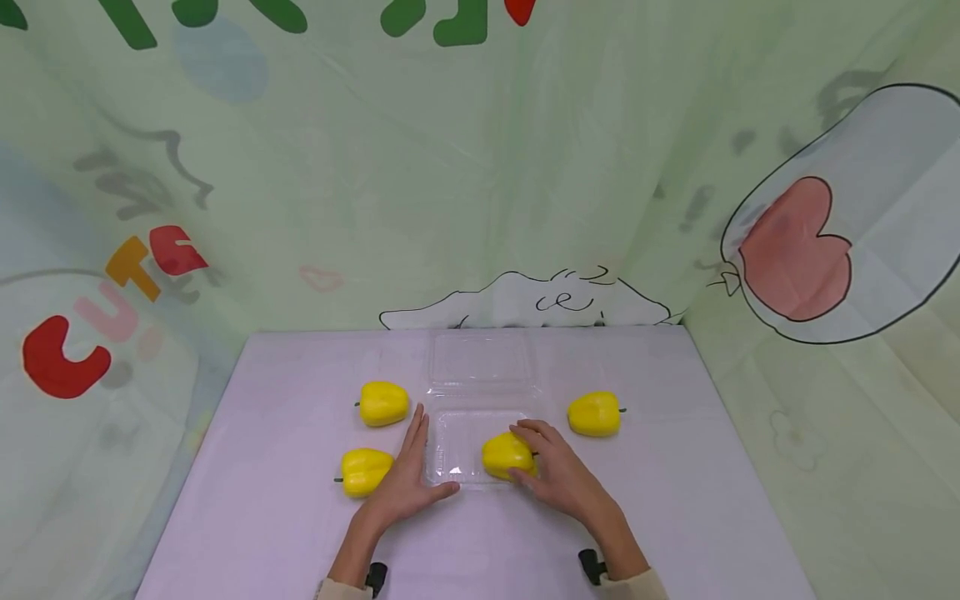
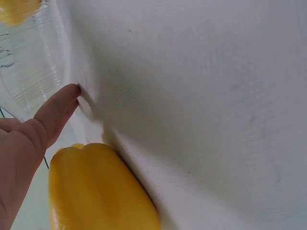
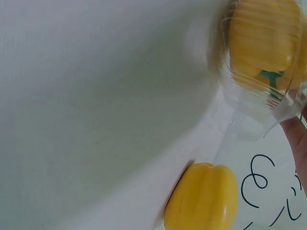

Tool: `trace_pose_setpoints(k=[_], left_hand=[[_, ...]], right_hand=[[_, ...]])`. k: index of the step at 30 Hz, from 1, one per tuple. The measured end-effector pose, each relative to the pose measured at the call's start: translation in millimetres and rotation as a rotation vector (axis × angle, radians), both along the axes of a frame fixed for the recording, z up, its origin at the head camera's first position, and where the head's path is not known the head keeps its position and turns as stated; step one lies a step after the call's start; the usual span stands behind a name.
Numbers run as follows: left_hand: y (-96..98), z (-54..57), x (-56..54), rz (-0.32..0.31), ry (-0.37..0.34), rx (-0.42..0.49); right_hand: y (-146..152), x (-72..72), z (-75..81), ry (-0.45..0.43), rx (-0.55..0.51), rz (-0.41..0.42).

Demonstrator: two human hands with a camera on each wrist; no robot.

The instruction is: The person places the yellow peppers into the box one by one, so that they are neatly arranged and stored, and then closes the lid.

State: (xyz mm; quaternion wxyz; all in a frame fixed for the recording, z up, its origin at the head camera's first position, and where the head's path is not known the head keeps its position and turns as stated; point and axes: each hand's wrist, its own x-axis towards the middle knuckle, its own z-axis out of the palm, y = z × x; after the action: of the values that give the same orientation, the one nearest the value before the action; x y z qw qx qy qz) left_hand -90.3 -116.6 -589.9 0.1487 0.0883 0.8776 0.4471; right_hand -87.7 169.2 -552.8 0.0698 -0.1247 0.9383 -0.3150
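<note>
A clear plastic clamshell box (image 1: pixel 456 477) lies with its lid (image 1: pixel 480 358) folded back toward the wall. In its right half sits a yellow bell pepper (image 1: pixel 505 456), which my right hand (image 1: pixel 561 475) grips from the right with fingers and thumb. The right wrist view shows that pepper (image 3: pixel 261 38) through the box's clear wall, its green stem facing the hand. My left hand (image 1: pixel 405 487), fingers straight and thumb spread, rests along the box's left side. Close to its wrist side lies a second yellow pepper (image 1: pixel 365 472), large in the left wrist view (image 2: pixel 98 187).
Another yellow pepper (image 1: pixel 384 404) lies left of the box, beyond the left fingertips. One more pepper (image 1: pixel 595 414) lies to the right, past the right hand. A pale cloth covers the table (image 1: pixel 675 500), and a printed curtain (image 1: pixel 480 167) hangs behind it.
</note>
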Motion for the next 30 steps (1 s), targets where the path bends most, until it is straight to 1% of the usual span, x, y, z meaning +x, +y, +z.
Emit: trace_pose_setpoints(k=[7,11,17,21,30], left_hand=[[-0.2,1.1,1.0,0.004,0.002,-0.001],[-0.7,0.0,1.0,0.006,0.008,-0.008],[-1.0,-1.8,0.8,0.007,0.011,-0.005],[-0.8,-1.7,0.8,0.008,0.009,-0.001],[-1.1,-1.6,0.8,0.008,0.008,0.007]], right_hand=[[16,-2.4,5.8,0.085,-0.027,-0.008],[30,-5.7,8.3,0.135,-0.013,-0.043],[52,-9.6,7.9,0.215,0.025,-0.113],[64,-11.5,7.7,0.213,0.032,-0.15],[92,-20.3,9.8,0.222,0.006,-0.243]])
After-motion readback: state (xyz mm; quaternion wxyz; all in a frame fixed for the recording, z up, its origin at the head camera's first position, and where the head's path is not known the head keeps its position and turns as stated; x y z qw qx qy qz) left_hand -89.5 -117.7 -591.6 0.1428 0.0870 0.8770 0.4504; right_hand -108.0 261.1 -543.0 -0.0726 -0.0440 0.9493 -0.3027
